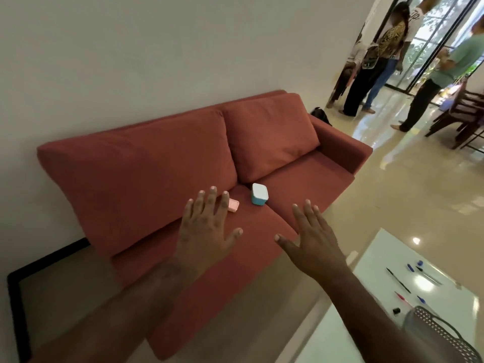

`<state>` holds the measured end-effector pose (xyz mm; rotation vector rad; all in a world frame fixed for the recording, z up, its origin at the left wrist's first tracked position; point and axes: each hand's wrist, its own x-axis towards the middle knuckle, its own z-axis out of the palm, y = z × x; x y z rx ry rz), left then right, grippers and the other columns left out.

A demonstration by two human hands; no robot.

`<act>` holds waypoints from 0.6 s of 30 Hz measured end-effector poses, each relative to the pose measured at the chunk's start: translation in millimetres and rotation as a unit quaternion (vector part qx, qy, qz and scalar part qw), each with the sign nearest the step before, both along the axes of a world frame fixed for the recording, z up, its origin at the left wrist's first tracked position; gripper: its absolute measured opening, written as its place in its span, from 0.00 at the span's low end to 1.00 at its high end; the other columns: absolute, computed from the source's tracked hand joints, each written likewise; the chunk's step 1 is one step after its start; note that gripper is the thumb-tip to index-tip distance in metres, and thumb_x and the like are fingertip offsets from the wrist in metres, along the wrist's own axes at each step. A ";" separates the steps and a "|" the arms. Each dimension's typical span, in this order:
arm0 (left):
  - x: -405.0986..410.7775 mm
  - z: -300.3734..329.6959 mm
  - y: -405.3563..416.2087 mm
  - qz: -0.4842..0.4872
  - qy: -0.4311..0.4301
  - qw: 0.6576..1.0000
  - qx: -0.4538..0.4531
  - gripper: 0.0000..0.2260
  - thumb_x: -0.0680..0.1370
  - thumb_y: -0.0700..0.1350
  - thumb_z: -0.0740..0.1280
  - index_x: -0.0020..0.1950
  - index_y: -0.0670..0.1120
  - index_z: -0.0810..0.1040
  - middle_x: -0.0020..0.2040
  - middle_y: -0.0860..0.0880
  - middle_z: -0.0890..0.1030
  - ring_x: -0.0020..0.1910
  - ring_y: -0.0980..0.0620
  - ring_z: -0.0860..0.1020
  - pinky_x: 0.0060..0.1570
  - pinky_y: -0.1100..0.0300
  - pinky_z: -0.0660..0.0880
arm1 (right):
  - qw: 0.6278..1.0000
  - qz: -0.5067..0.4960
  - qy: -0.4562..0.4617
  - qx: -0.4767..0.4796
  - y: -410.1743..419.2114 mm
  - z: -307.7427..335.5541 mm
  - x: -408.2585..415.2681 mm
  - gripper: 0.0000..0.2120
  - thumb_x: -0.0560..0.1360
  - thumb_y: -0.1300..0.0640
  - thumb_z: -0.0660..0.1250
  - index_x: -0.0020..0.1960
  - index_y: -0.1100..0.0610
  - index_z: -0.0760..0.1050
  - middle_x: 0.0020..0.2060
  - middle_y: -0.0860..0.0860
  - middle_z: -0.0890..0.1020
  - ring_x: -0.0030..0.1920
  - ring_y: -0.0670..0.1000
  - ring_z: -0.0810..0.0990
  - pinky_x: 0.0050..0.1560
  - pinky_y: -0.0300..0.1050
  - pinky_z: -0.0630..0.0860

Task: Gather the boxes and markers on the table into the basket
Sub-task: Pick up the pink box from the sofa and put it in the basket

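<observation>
My left hand and my right hand are stretched out in front of me, palms down, fingers spread, holding nothing. Beyond them, on the red sofa, lie a small pink box just past my left fingertips and a teal box with a white lid. At the lower right a white table carries several pens and markers. A grey perforated basket stands on the table's near right part, cut off by the frame edge.
A glass-topped side table with a black frame stands left of the sofa. Several people stand at the back right by glass doors. Dark wooden chairs are at the far right. Glossy floor lies between sofa and table.
</observation>
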<state>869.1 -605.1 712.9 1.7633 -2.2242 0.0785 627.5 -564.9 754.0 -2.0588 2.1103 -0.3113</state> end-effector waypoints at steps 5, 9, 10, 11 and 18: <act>12.4 -6.8 -34.5 -0.004 -0.006 1.000 0.007 0.39 0.75 0.70 0.51 0.81 0.48 0.53 0.80 0.41 0.55 0.78 0.39 0.56 0.75 0.41 0.55 | 0.999 0.021 0.046 0.001 -47.0 -12.7 28.0 0.42 0.75 0.29 0.53 0.80 0.46 0.43 0.80 0.50 0.42 0.79 0.52 0.40 0.77 0.58 0.47; 17.8 -12.4 -62.3 -0.001 -0.010 1.000 0.013 0.39 0.75 0.70 0.52 0.80 0.48 0.55 0.79 0.41 0.58 0.77 0.39 0.58 0.74 0.40 0.57 | 0.999 0.029 0.042 0.016 -87.7 -26.9 38.5 0.42 0.75 0.29 0.53 0.80 0.47 0.43 0.80 0.51 0.43 0.79 0.52 0.41 0.77 0.58 0.48; 18.2 -14.0 -70.5 0.002 -0.013 1.000 0.015 0.39 0.75 0.70 0.52 0.80 0.48 0.55 0.79 0.41 0.58 0.77 0.39 0.58 0.74 0.40 0.57 | 0.998 0.031 0.045 0.020 -98.5 -31.5 40.0 0.42 0.75 0.29 0.53 0.80 0.47 0.43 0.80 0.51 0.43 0.79 0.52 0.41 0.77 0.58 0.48; 18.4 -15.7 -79.7 0.005 -0.017 1.000 0.016 0.40 0.75 0.70 0.52 0.80 0.48 0.55 0.79 0.41 0.58 0.77 0.39 0.58 0.74 0.40 0.57 | 0.998 0.033 0.045 0.022 -110.4 -36.4 41.6 0.42 0.75 0.29 0.53 0.80 0.47 0.43 0.80 0.51 0.43 0.79 0.52 0.41 0.77 0.58 0.48; -1.0 -44.4 -164.7 0.026 -0.052 0.997 0.045 0.39 0.76 0.70 0.50 0.80 0.47 0.55 0.79 0.41 0.57 0.78 0.40 0.57 0.75 0.41 0.54 | 0.995 0.074 0.037 0.051 -215.8 -87.3 34.2 0.42 0.75 0.30 0.55 0.80 0.49 0.46 0.80 0.52 0.46 0.80 0.54 0.44 0.77 0.58 0.50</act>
